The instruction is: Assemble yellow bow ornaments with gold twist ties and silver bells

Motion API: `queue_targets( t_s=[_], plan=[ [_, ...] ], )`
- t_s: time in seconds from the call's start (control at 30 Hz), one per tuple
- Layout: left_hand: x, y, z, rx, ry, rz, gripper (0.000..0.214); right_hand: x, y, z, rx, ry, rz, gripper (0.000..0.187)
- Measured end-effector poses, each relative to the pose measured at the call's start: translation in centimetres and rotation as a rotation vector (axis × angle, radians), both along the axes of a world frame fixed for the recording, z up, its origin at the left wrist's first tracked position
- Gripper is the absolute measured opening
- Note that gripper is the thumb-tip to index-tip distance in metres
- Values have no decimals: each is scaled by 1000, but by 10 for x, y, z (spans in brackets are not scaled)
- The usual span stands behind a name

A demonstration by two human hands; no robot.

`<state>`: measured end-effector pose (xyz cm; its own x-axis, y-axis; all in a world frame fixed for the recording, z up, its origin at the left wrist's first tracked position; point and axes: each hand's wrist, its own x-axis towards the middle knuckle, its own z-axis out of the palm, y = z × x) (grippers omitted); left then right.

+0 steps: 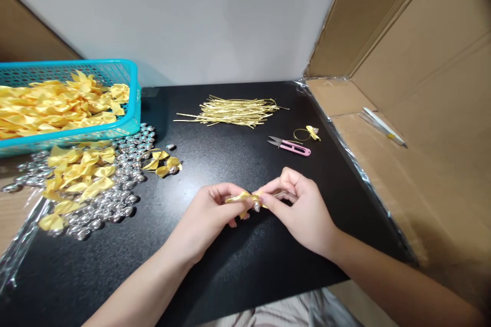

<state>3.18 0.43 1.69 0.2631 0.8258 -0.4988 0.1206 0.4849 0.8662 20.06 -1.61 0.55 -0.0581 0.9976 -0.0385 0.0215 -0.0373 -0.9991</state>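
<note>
Between my two hands, over the front middle of the black table, is a yellow ribbon bow [244, 196] with a small silver bell [257, 206] against it. My left hand [218, 203] pinches the bow's left side. On the other side, my right hand [295, 207] has thumb and fingers closed on the bow near the bell. A thin gold cord seems to run through the right fingers, largely hidden by them. Beyond the right hand lie pink thread snips [295, 147], blades pointing left, and a bow with a looped gold cord [312, 133].
A bundle of gold cords [240, 112] lies at the back. A turquoise basket [132, 97] full of yellow bows stands at the left. Before it are loose bows [82, 171] among many silver bells [125, 179]. Cardboard [422, 87] borders the right side, with a white-handled tool [383, 126] there.
</note>
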Motion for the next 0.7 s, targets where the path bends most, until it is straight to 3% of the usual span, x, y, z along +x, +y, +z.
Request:
queue_targets(
  t_s=[0.2,0.33,0.43,0.6,0.7],
  plan=[
    [1,2,-2,33,-26,71,12,6,-2,1,314,-142,-158,45],
    [1,2,-2,-3,-63,53,11,3,0,2,134,3,-52,43],
    [0,2,-2,-22,-89,29,12,1,3,2,14,77,-73,44],
    [1,3,0,-81,-144,-7,14,0,4,-1,218,-81,-129,47],
    [2,3,2,-33,-116,-43,13,-1,4,-3,315,-150,-139,48]
  ],
)
